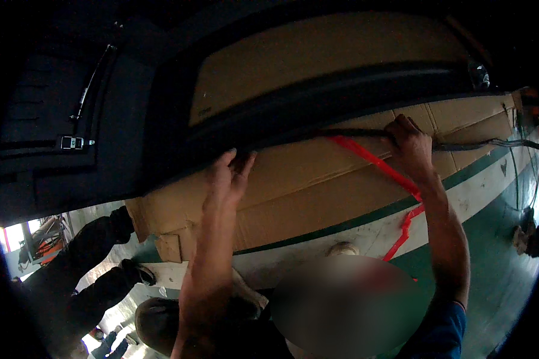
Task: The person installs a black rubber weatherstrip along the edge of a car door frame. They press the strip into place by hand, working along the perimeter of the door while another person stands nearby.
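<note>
A long black rubber-like strip [365,133] runs along the lower edge of a large dark panel [263,119]. My right hand [412,143] is closed around this strip, right of the middle, where it stands away from the panel's edge. A bright red tape [377,161] hangs from the strip near the panel edge and trails down past my right forearm. My left hand [229,178] touches the panel's lower edge further left, its fingers stretched and apart. Shadow hides the fingertips in part.
Flattened brown cardboard [305,179] lies beneath the panel on a green and white floor [479,233]. At the left stands another person in dark trousers [96,245]. The strip's far part reaches the right side. A blurred oval covers the lower middle.
</note>
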`<action>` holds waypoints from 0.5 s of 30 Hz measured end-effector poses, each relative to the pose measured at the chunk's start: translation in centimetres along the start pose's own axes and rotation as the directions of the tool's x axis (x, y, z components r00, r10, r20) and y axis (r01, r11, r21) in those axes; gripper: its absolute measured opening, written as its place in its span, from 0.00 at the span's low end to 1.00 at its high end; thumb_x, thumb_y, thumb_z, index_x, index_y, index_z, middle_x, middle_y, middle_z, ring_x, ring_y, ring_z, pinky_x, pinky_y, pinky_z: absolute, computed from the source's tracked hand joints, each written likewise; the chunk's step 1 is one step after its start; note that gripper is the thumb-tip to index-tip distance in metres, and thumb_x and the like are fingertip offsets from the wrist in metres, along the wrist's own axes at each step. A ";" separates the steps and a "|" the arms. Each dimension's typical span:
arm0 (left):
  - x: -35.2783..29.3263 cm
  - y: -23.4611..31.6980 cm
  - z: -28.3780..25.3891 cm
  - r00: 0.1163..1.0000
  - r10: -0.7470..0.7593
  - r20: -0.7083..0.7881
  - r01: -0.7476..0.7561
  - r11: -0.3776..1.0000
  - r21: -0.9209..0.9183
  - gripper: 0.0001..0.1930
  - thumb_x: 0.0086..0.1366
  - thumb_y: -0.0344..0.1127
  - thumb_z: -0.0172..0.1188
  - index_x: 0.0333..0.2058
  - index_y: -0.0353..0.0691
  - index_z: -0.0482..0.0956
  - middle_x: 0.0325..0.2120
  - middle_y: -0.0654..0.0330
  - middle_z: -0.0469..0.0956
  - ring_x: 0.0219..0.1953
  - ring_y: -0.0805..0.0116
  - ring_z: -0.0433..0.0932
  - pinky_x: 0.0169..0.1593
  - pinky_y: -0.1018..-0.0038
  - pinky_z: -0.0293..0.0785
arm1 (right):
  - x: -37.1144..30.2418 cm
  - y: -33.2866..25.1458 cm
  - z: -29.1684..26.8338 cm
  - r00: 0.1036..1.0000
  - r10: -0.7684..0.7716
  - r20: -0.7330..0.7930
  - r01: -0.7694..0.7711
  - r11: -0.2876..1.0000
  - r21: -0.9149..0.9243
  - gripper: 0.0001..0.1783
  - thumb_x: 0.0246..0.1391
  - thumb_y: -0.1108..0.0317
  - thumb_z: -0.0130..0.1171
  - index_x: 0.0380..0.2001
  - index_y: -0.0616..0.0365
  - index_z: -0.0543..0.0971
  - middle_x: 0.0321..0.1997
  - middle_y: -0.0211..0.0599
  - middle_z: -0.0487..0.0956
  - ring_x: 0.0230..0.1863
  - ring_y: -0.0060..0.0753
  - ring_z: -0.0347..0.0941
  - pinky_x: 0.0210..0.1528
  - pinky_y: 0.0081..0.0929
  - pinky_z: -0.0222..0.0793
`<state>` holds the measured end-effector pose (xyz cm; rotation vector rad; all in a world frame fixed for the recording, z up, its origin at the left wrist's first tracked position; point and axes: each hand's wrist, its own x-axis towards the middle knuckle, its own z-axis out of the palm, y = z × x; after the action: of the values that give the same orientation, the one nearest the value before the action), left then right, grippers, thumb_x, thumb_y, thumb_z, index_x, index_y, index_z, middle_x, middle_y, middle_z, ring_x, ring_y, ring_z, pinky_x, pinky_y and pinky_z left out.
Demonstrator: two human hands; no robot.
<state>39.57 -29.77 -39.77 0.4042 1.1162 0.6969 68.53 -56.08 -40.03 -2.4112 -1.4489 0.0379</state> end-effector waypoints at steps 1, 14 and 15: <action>0.2 -0.3 -0.1 1.000 -0.016 0.019 0.016 1.000 -0.007 0.17 0.65 0.24 0.52 0.52 0.33 0.67 0.51 0.46 0.70 0.54 0.48 0.72 0.58 0.53 0.76 | 0.1 -0.2 0.0 1.000 0.003 -0.013 -0.003 1.000 0.007 0.09 0.50 0.65 0.62 0.35 0.54 0.80 0.38 0.35 0.75 0.42 0.45 0.76 0.40 0.39 0.75; -0.9 -3.5 4.3 0.983 -0.153 0.105 0.153 0.988 0.008 0.13 0.69 0.25 0.47 0.51 0.33 0.69 0.51 0.48 0.73 0.54 0.50 0.74 0.56 0.57 0.80 | 0.9 0.4 2.0 0.988 0.083 -0.130 -0.090 0.995 -0.045 0.14 0.52 0.59 0.61 0.41 0.50 0.79 0.44 0.36 0.76 0.45 0.46 0.76 0.40 0.43 0.74; -0.8 -3.7 4.5 0.983 -0.156 0.099 0.154 0.988 0.023 0.13 0.69 0.26 0.47 0.52 0.32 0.69 0.51 0.48 0.73 0.54 0.49 0.74 0.55 0.57 0.80 | 0.8 0.4 2.1 0.986 0.097 -0.134 -0.105 0.993 -0.055 0.13 0.51 0.60 0.62 0.40 0.50 0.79 0.44 0.36 0.77 0.46 0.46 0.76 0.41 0.43 0.74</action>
<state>44.60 -32.83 -39.73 0.3569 1.0455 0.5257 68.90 -54.96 -42.04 -2.4842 -1.2870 -0.1414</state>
